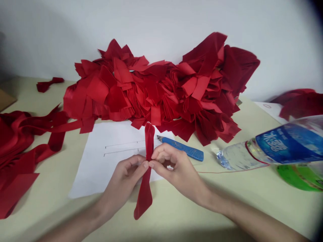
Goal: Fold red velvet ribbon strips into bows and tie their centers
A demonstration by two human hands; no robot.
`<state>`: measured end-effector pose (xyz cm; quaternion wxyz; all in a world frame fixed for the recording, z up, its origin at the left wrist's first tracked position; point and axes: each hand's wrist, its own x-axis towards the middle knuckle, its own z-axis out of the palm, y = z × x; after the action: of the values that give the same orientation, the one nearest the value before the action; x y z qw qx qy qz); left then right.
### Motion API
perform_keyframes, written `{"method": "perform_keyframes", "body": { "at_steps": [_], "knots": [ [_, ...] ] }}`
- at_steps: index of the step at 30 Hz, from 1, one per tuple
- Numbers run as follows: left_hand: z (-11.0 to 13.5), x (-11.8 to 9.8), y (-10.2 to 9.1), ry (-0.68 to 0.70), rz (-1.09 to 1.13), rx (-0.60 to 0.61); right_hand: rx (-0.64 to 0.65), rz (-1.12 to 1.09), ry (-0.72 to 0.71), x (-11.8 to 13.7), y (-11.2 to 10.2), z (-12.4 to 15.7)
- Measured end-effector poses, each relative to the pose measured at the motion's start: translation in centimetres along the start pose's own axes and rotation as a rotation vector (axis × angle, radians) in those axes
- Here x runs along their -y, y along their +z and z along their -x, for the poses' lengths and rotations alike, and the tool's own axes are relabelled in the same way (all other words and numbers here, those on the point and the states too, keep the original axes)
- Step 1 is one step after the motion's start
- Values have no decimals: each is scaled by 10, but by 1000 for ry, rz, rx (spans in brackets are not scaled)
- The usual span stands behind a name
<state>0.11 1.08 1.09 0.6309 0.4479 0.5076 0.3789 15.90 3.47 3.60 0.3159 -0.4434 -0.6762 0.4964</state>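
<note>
Between my two hands a red velvet ribbon point(145, 195) is pinched at its middle. Its upper end forms a folded loop and the lower end hangs down wider. My left hand point(126, 174) grips it from the left with thumb and fingers closed. From the other side, the thumb and fingers of my right hand point(176, 166) close on the same spot. A white paper sheet point(93, 168) with ruled lines lies underneath. Just behind my right hand rests a blue utility knife point(184, 148) with its blade end toward the ribbon.
A big heap of folded red ribbon pieces point(151, 90) stands against the wall. Long loose red ribbon point(15, 141) covers the left side. To the right lies a plastic bottle point(285, 141) with red thread around it, beside a green round object point(297, 178). A small ribbon bow point(49, 84) sits far left.
</note>
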Motion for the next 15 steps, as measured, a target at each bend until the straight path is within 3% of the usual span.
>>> {"method": "perform_keyframes", "body": {
  "at_steps": [4, 10, 15],
  "knots": [
    [1, 4, 1, -26, 92, 70, 19, 47, 1, 2, -3, 0],
    [-4, 0, -4, -218, 439, 80, 83, -21, -7, -4, -10, -4],
    [-9, -3, -14, -277, 499, 166, 60, 16, -13, -8, -18, -8]
  ]
}}
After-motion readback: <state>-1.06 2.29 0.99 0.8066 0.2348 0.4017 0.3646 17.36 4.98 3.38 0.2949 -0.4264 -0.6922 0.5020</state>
